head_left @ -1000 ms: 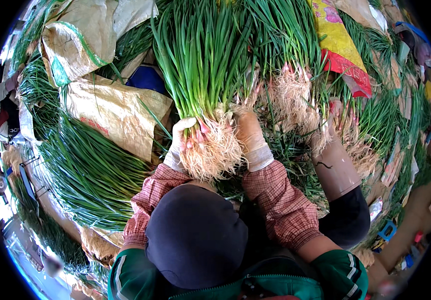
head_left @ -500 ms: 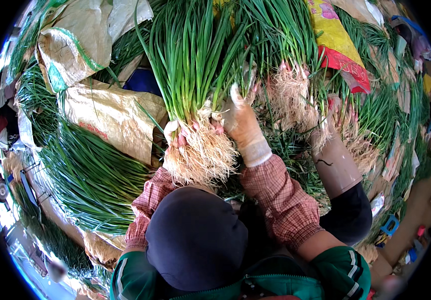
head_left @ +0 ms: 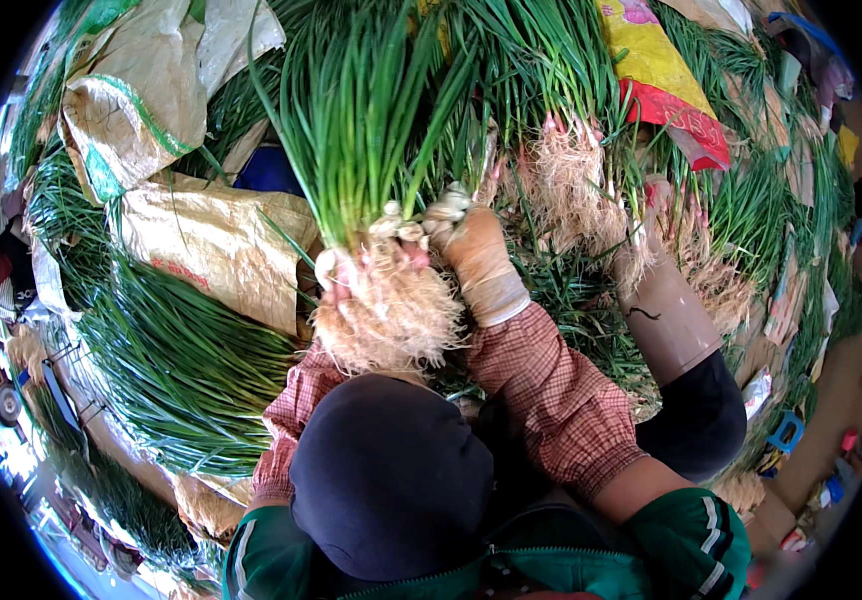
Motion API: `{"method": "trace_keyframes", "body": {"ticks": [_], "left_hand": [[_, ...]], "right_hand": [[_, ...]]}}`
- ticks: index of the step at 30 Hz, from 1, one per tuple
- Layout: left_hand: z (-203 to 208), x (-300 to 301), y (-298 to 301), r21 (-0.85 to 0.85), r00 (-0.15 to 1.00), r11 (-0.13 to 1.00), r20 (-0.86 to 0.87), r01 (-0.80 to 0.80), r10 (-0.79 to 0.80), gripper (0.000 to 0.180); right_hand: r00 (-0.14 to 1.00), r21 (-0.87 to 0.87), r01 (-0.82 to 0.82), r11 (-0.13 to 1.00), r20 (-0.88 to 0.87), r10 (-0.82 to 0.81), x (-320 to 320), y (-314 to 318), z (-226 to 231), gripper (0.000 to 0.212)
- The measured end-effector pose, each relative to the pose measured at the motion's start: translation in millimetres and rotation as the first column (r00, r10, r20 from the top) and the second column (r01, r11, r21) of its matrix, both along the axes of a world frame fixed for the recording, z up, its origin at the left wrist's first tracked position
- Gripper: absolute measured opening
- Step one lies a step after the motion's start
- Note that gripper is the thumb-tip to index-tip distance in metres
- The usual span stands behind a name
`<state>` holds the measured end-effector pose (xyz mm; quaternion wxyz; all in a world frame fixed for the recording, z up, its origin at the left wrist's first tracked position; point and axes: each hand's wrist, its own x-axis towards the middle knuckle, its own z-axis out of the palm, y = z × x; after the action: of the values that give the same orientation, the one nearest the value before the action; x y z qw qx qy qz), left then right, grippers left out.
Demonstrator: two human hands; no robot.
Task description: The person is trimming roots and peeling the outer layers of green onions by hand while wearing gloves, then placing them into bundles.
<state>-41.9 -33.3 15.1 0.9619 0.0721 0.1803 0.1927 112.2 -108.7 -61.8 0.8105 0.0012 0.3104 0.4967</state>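
Observation:
A thick bunch of spring onions [head_left: 361, 150], green leaves pointing away and pale tangled roots toward me, is held up in front of my knee. My left hand [head_left: 327, 268], in a pale glove, is wrapped round its pinkish bulbs; only bits of the fingers show and the palm is hidden behind the roots. Against the bunch's right side, my right hand [head_left: 476, 245] has its gloved fingers curled closed beside the stalks. What those fingers pinch is too small to make out. More spring onions with long roots [head_left: 576, 185] lie just beyond, to the right.
A large heap of spring onions [head_left: 181, 370] lies at left beside a tan woven sack [head_left: 221, 245]. A yellow and red sack [head_left: 671, 95] covers onions at the far right. My right boot [head_left: 671, 320] stands among roots. A blue plastic stool [head_left: 785, 432] is at the right.
My right thumb, raised half a second ago, has folded down and the fingers have curled in beside the stalks. My left hand keeps its hold on the bunch. The whole view has shifted slightly.

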Motion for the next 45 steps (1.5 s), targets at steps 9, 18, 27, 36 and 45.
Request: {"method": "trace_keyframes", "body": {"ticks": [9, 18, 27, 36, 45], "left_hand": [[-22.8, 19.1, -4.5, 0.18, 0.997, 0.98, -0.029, 0.081, -0.077, 0.069], [-32.0, 4.2, 5.3, 0.151, 0.97, 0.977, -0.213, 0.153, -0.119, 0.061], [-17.3, 10.1, 4.4, 0.144, 0.973, 0.976, -0.191, 0.16, -0.132, 0.063], [11.4, 18.8, -9.9, 0.029, 0.996, 0.999, -0.08, 0.037, -0.035, 0.066], [-52.5, -1.4, 16.3, 0.287, 0.935, 0.957, -0.331, -0.03, 0.129, 0.039]], "right_hand": [[-0.181, -0.841, 0.403, 0.361, 0.313, 0.932, 25.7, -34.3, 62.0, 0.058], [-0.033, -0.804, 0.381, 0.456, 0.481, 0.876, 84.3, -119.1, 132.2, 0.028], [0.046, -0.349, 0.843, 0.409, 0.805, 0.591, 158.1, -245.3, 265.5, 0.038], [-0.093, 0.389, 0.9, 0.196, -0.267, 0.959, 241.0, -234.2, 166.6, 0.045], [-0.208, -0.856, 0.514, 0.055, -0.063, 0.976, 100.7, -26.6, -24.8, 0.029]]}}
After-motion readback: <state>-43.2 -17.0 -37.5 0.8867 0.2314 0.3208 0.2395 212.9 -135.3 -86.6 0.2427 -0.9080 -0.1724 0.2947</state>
